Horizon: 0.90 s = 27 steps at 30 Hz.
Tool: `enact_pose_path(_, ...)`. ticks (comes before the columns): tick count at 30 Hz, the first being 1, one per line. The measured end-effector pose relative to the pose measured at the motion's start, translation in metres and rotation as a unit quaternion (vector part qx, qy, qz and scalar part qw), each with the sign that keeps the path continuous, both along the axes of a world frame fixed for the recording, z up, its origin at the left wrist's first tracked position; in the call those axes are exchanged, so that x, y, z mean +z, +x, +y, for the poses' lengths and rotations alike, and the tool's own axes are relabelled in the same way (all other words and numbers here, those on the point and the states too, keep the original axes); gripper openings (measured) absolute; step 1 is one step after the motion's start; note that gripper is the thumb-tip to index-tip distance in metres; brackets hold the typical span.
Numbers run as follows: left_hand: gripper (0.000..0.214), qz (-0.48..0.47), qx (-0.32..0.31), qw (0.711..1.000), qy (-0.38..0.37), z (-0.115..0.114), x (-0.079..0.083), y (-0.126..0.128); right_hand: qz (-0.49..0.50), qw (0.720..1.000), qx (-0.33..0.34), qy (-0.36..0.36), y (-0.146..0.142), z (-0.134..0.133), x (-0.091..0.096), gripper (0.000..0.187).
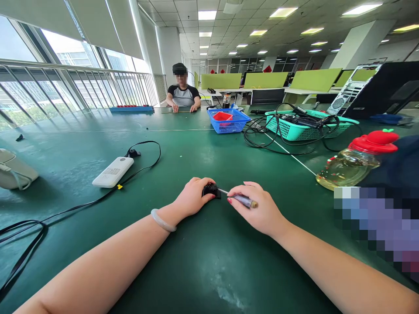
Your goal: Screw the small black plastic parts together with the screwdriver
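My left hand (pixel 193 197) rests on the green table (pixel 203 270), its fingers closed round a small black part (pixel 211 189). A pale bangle sits on that wrist. My right hand (pixel 258 208) pinches a thin metal screwdriver (pixel 240 199) with a brass end. Its tip points left and touches the black part. Both hands lie close together near the table's middle.
A white power bank (pixel 113 172) with a black cable lies to the left. A bottle with a red lid (pixel 355 162) lies at the right. Farther back stand a blue basket (pixel 228 121) and a teal basket (pixel 306 124) of cables. Another person (pixel 182 93) sits at the far end.
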State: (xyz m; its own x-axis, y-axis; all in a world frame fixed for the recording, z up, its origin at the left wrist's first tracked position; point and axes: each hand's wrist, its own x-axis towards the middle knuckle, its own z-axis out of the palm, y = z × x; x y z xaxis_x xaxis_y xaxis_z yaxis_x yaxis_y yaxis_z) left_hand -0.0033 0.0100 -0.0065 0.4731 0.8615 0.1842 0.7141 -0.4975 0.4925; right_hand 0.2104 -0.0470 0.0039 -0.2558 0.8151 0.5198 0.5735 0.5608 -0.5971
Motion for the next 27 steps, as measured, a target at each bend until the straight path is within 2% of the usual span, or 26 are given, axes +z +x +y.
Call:
enact_pose_path(2,0.032,0.004,0.003,1.0,-0.002,0.0,0.0,0.0,0.107,0.987,-0.002,-0.117,0.004,0.008,-0.003,0.015)
enact_pose_path(5,0.034,0.009,0.005,1.0,-0.003,0.0,0.001,0.0,0.26,0.934,0.023,-0.244,0.01,0.018,-0.009,0.031)
enact_pose_path(9,0.037,0.009,0.006,1.0,-0.004,0.0,0.001,0.0,0.395,0.859,0.01,-0.325,0.013,0.028,-0.013,0.04)
enact_pose_path(12,0.038,0.011,0.005,1.0,-0.005,0.0,0.001,0.0,0.434,0.83,-0.022,-0.35,0.013,0.031,-0.014,0.036)
enact_pose_path(14,0.04,0.008,0.004,1.0,-0.006,-0.001,0.001,0.0,0.449,0.823,-0.048,-0.344,0.012,0.032,-0.014,0.035)
enact_pose_path(21,0.045,-0.006,-0.035,0.999,-0.008,-0.005,0.003,0.0,0.468,0.826,-0.101,-0.299,0.014,0.034,-0.015,0.041)
enact_pose_path(27,0.048,-0.003,-0.016,1.0,-0.018,-0.004,0.003,0.001,0.49,0.815,-0.064,-0.301,0.014,0.034,-0.012,0.038)
